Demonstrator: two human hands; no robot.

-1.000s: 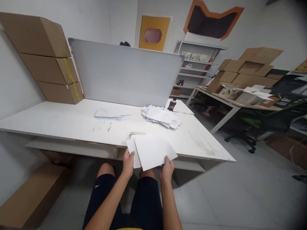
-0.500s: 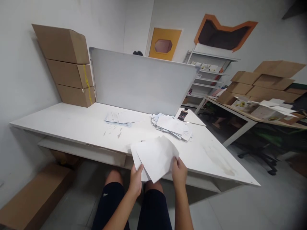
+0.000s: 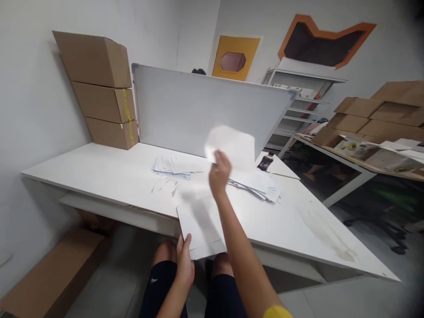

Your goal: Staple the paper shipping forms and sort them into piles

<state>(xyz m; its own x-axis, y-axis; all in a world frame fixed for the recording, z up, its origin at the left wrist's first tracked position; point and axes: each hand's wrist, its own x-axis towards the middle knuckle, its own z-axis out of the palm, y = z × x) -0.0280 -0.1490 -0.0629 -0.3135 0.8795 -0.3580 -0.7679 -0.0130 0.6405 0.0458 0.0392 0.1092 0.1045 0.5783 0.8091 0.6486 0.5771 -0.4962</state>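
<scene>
At the front edge of the white desk, my left hand [image 3: 185, 260] is closed on the lower left corner of some white paper sheets [image 3: 201, 225]. My right hand [image 3: 219, 173] is raised above the desk, fingers closed on a white sheet [image 3: 236, 145], slightly blurred, in front of the whiteboard. Beneath and to the right of that sheet lies a messy paper stack [image 3: 261, 185], partly covered by it. A smaller paper pile [image 3: 172, 165] lies to the left, with small dark marks on the desk in front of it.
The white desk [image 3: 109, 170] has a whiteboard [image 3: 198, 112] upright along its back. Three cardboard boxes [image 3: 99, 104] are stacked at the back left. A dark bottle [image 3: 265, 162] stands right of the paper stack. Another table at right bears more boxes [image 3: 384, 110].
My right hand has moved up and forward, lifting a sheet away from the others. My left hand still holds the remaining sheets. The view has shifted slightly.
</scene>
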